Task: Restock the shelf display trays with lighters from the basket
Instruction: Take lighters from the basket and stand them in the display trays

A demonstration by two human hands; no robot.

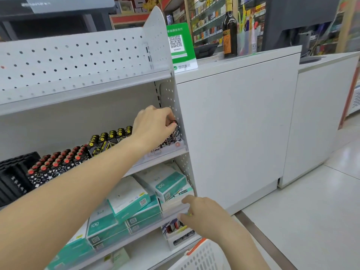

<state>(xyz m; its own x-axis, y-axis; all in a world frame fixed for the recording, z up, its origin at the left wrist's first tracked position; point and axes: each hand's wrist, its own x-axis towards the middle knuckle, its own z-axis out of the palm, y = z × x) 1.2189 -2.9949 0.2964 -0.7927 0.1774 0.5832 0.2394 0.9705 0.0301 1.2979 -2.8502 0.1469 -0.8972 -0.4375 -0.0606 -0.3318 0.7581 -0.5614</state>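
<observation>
The lighter [174,127] in hand, black with a white pattern and a red cap, sits at the far right end of the middle shelf [165,152], pinched at its top by the curled fingers of the left hand [153,125]. It is going into the rightmost display tray [171,146], close against the perforated side panel [173,106]. To seat it well, I judge it should stay upright and go straight down beside its neighbours, cap level with the rows of yellow-capped lighters [111,137] and red-capped lighters [58,162] further left. The right hand [204,215] hovers low over the white basket [202,256]; something small seems pinched in its fingertips, though blur stops me from telling what. Knocking the standing lighters over looks like the main risk.
</observation>
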